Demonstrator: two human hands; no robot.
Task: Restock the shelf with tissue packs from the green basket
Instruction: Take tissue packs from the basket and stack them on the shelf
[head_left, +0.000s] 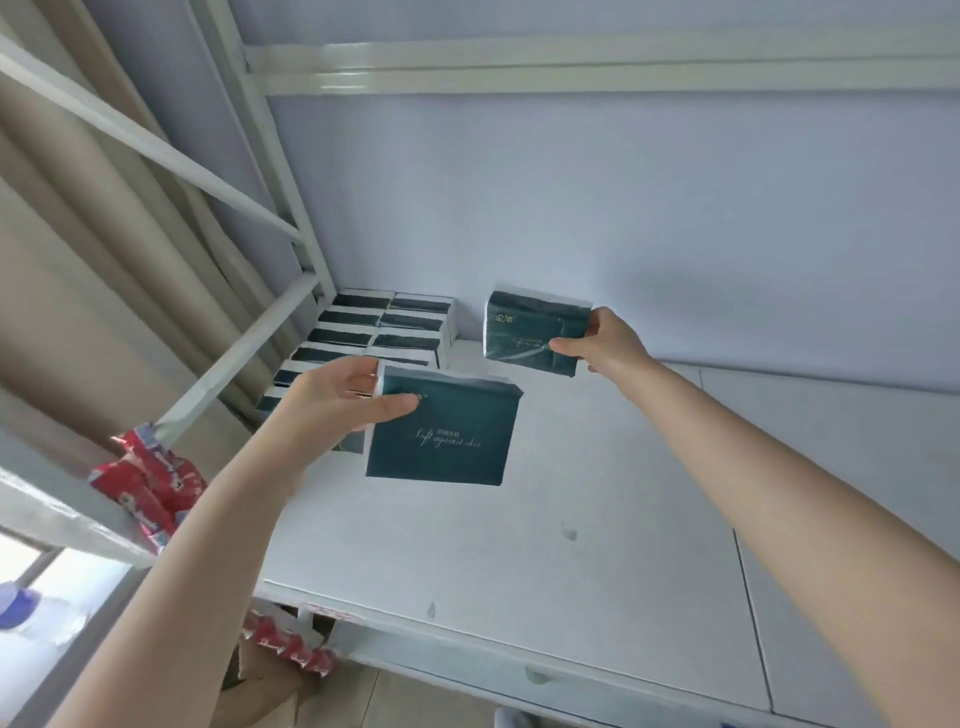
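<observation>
Two tissue packs (441, 436) (524, 327), long axes sideways

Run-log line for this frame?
left hand grips tissue pack | right hand grips second tissue pack | both above shelf | stocked rows at back-left

Left hand (337, 400) holds tissue pack (441, 431); right hand (608, 340) holds second pack (530, 330)

Dark-green tissue packs (441, 431) above white shelf (571, 519)
</observation>
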